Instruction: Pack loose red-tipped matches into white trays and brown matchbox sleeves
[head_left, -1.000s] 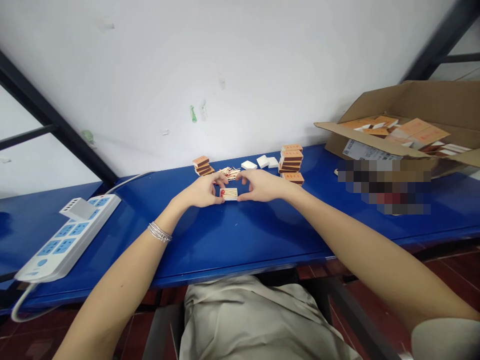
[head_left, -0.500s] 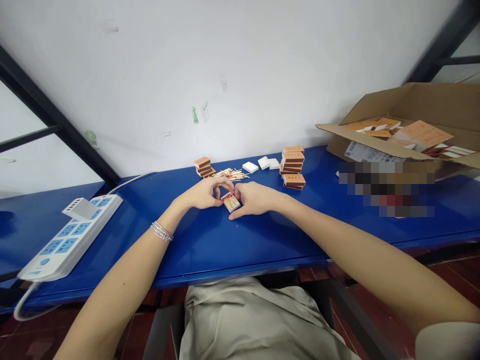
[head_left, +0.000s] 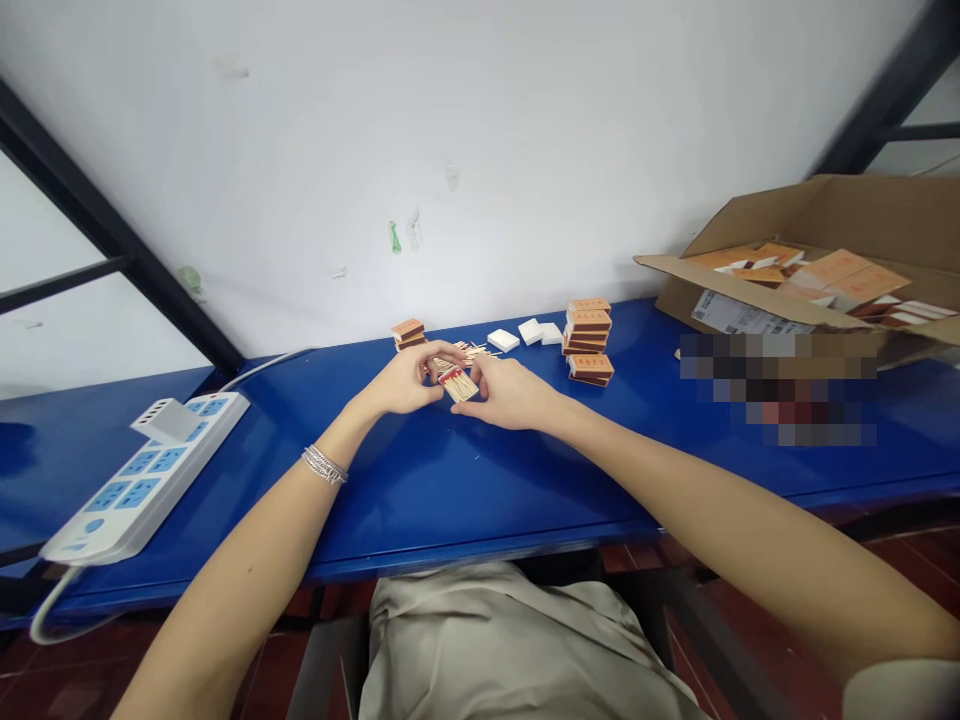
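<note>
A small white matchbox tray [head_left: 460,386] filled with red-tipped matches is held between my two hands. My left hand [head_left: 407,381] grips its left side, thumb and fingers closed in a curve. On the right side, my right hand [head_left: 511,392] pinches the tray between thumb and fingers. Just behind the hands lies a loose heap of matches [head_left: 475,352], partly hidden by my left fingers. A short stack of orange-and-brown matchboxes [head_left: 409,330] stands behind my left hand, its lower part covered. White tray-like pieces [head_left: 503,341] lie beyond my right hand.
Stacked matchboxes [head_left: 588,330] stand right of the white pieces. An open cardboard box [head_left: 720,285] holding many matchboxes sits at the right. At the left a white power strip [head_left: 142,480] with a cable lies on the blue table [head_left: 450,500], against the wall.
The tray of matches has come up slightly, tilted toward me, with both hands still on it. My right thumb and fingers have closed in around its right side.
</note>
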